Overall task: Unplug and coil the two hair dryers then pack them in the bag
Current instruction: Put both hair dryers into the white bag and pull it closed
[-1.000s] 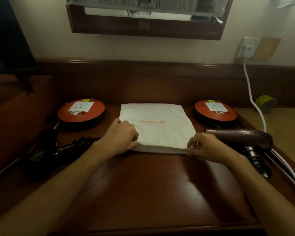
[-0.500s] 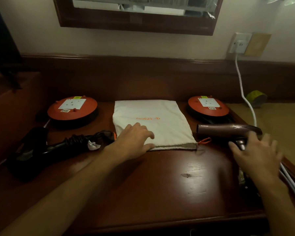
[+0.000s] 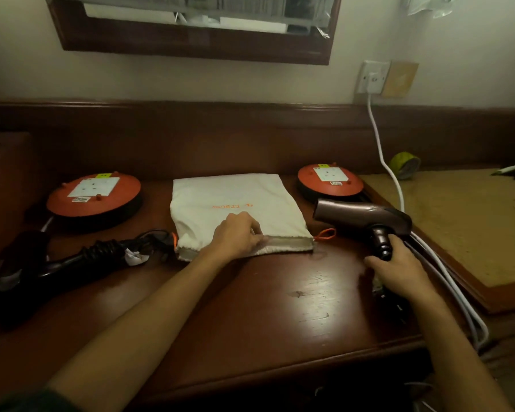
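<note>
While left hand [image 3: 238,236] presses flat on bag [image 3: 235,209] at table [image 3: 280,307] centre, right hand [image 3: 399,269] grips brown dryer [image 3: 363,218] handle near right edge; black dryer [image 3: 72,263] lies left; front bare.

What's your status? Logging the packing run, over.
Right hand grips brown dryer by its handle. Left hand rests at white bag mouth. Black dryer still on desk. Nothing blocking the bag.
</note>
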Demonstrator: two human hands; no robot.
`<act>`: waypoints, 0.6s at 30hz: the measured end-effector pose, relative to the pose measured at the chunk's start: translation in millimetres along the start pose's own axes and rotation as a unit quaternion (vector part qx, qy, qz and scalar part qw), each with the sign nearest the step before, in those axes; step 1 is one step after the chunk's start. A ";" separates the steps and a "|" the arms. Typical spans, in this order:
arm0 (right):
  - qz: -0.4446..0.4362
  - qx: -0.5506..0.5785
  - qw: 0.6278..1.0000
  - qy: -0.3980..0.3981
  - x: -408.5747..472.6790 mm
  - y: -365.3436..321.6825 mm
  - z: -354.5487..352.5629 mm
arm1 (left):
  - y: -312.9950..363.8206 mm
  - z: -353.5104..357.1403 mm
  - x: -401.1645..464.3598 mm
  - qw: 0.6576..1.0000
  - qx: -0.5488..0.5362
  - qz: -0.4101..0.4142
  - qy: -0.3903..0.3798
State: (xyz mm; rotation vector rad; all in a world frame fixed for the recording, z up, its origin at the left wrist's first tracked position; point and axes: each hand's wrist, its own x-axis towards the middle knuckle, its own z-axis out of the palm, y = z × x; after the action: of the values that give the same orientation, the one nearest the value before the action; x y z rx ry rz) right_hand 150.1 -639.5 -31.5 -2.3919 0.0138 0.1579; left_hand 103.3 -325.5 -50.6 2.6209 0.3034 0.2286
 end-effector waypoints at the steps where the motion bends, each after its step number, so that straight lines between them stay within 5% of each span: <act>1: -0.010 0.042 0.999 -0.003 -2.9 -0.4 -2.1 | 0.0 -0.9 1.7 1.000 -0.020 -0.002 0.002; 6: -0.068 0.161 0.984 -0.022 -30.2 5.7 -6.9 | 2.8 -2.2 14.5 0.994 -0.111 0.009 -0.009; 12: -0.237 0.137 0.953 -0.130 -66.0 6.1 -6.8 | 2.7 -22.9 36.9 0.978 -0.202 -0.038 -0.048; 18: -0.280 0.083 0.933 -0.212 -68.9 1.3 17.1 | 9.1 -46.6 45.1 0.965 -0.251 -0.008 -0.080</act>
State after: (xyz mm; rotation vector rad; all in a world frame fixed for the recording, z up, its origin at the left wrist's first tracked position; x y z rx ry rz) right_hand 79.8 -631.3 -36.8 -2.0548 -0.8149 0.3774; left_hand 138.2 -300.9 -1.0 2.1174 0.1803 0.0720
